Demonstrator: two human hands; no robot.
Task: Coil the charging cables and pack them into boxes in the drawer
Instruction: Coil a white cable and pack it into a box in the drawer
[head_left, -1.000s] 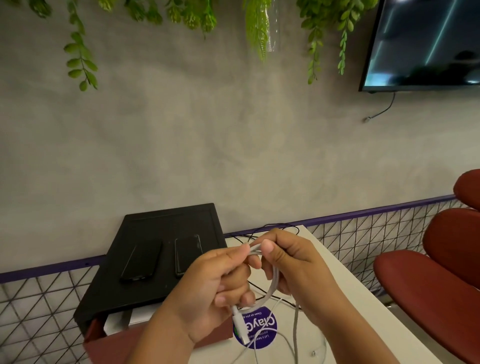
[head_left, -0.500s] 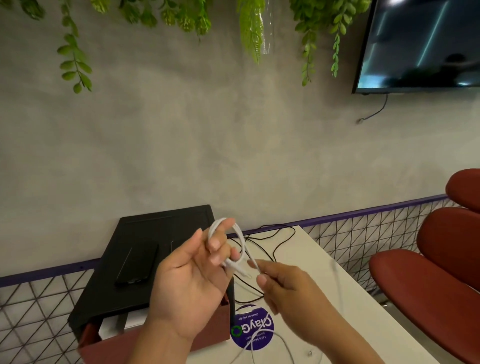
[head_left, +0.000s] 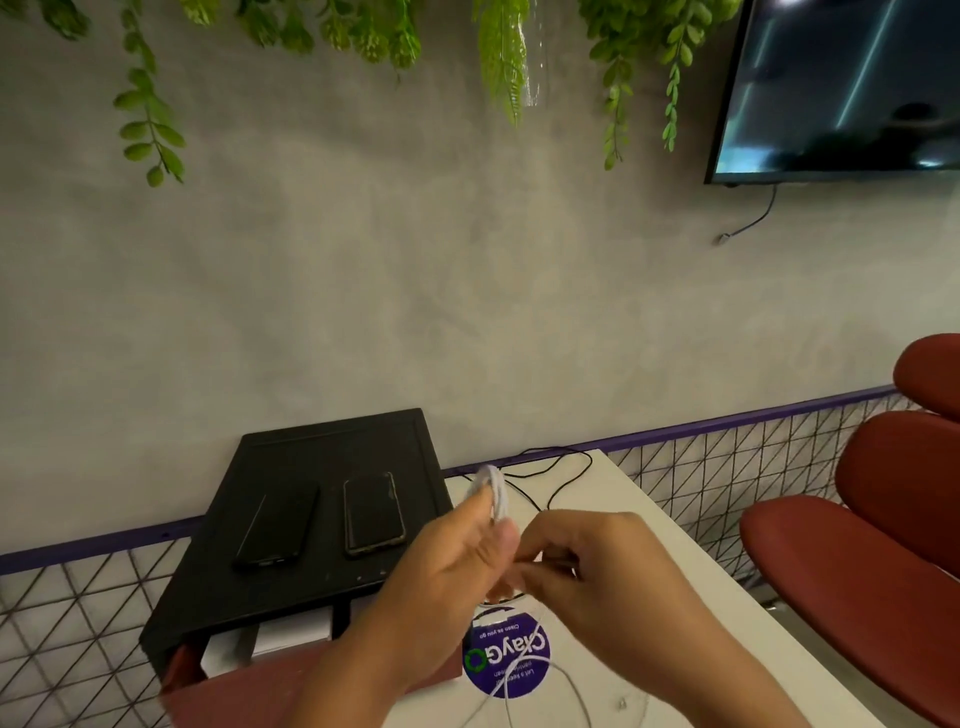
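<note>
The left hand (head_left: 457, 566) holds the white cable (head_left: 492, 493) as a small bunch of loops. Its fingers are curled round the lower part of the bunch, and the upper part stands out of the grip toward 12 o'clock, so the coil's long axis runs roughly 12 to 6. The right hand (head_left: 597, 577) sits just beside it at 3 o'clock with its fingertips drawn together at the left fingertips. It seems to pinch the strand that feeds the coil, though blur hides the exact contact. From there the loose tail (head_left: 524, 670) drops toward 6 o'clock and lies slack on the tabletop (head_left: 597, 493), crossing the round purple sticker (head_left: 506, 657). The next wrap therefore has to draw cable up from below, not from the side. The open drawer (head_left: 270, 686) with its white boxes (head_left: 293, 631) lies at about 8 o'clock from the hands, under the black cabinet (head_left: 332, 447). The left hand, which already carries the coil, is plainly the nearer one. A separate black cable (head_left: 566, 470) lies on the tabletop at about 1 o'clock, beyond the hands and apart from them.
</note>
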